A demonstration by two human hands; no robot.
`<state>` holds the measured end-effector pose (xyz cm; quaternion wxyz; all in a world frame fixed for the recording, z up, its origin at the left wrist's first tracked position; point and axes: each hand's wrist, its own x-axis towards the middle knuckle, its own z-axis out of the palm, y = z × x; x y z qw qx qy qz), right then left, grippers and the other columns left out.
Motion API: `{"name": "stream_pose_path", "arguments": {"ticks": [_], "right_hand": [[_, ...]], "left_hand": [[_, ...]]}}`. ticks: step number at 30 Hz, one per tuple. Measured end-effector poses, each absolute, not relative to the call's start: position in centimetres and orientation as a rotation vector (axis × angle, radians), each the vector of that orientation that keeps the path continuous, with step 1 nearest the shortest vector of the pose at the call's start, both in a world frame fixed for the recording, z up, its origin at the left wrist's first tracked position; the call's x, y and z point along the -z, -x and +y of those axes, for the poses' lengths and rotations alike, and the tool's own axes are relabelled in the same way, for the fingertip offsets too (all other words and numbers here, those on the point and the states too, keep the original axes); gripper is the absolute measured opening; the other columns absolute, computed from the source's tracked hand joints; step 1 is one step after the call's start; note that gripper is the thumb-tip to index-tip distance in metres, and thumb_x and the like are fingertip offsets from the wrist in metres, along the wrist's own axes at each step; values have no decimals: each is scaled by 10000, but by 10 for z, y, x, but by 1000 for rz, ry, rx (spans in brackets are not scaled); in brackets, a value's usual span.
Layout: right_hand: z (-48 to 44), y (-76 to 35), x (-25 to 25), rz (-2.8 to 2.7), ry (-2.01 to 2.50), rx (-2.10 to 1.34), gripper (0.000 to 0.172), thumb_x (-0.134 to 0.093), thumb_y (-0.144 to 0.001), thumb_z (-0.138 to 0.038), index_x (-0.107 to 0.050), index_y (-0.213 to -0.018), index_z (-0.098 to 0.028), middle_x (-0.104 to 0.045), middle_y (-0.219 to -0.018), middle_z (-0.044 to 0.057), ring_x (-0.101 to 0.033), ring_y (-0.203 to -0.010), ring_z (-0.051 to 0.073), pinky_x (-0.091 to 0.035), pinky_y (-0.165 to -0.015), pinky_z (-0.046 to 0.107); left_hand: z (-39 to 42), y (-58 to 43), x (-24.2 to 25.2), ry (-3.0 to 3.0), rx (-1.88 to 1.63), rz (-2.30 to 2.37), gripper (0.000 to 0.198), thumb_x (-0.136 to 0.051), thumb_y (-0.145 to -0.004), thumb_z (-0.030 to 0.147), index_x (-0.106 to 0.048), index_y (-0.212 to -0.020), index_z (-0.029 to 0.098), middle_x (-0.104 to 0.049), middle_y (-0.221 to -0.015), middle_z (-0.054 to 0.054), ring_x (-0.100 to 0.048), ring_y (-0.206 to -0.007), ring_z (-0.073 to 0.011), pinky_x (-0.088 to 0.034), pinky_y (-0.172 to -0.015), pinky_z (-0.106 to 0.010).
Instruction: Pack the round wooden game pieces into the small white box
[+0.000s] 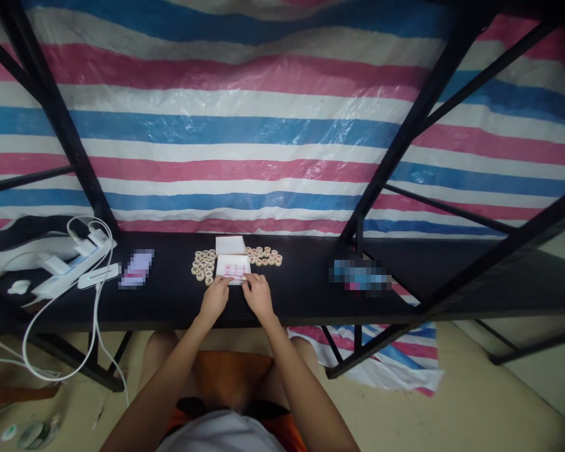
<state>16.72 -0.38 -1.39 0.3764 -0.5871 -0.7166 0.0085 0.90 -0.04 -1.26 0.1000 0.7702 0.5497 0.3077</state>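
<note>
A white box point(220, 261) lies open on the black table, and inside it is a folded Chinese chess board sheet point(235, 270) with reddish grid lines. My left hand point(214, 296) has its fingers closed at the sheet's near left edge. On the near right edge, the fingers of my right hand point(258, 295) pinch the same sheet. Round wooden chess pieces with dark marks point(202, 265) lie in a group left of the box. Pieces with red marks point(264, 256) are grouped to its right. Just behind stands the box lid point(230, 245), inner side up.
At the left are a power strip point(70, 267) with plugs, white cables point(24, 342) hanging over the edge, and a blurred phone-like item point(137, 269). A blurred blue item point(359, 275) lies at the right. Black metal posts point(386, 169) frame the table point(169, 307) before striped sheeting point(235, 125).
</note>
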Motion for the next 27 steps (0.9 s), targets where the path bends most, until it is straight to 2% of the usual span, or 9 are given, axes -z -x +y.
{"name": "stream_pose_path", "arguments": {"ticks": [11, 19, 27], "right_hand": [[4, -173, 19, -1724, 1370, -209, 334, -462, -860, -119, -693, -1081, -216, -699, -1089, 50, -595, -1017, 201, -454, -931, 344], [2, -173, 18, -1693, 1394, -244, 292, -483, -837, -107, -720, -984, -194, -706, -1006, 52, -587, -957, 213, -460, -901, 328], [1, -173, 16, -1697, 1425, -230, 268, -481, -856, -127, -714, -973, -188, -698, -970, 60, -574, -929, 214, -448, -880, 320]], "left_hand": [[3, -8, 17, -2257, -966, 1607, 379, -374, -855, 34, -653, -1082, 155, -638, -1040, -107, -620, -972, -213, -480, -887, -336], [3, -7, 17, -2244, -981, 1593, 368, -384, -853, 37, -659, -1064, 162, -642, -1021, -101, -620, -977, -219, -479, -895, -345], [4, -7, 19, -2228, -985, 1588, 352, -387, -863, 50, -658, -1061, 153, -642, -1021, -106, -618, -979, -228, -481, -897, -355]]}}
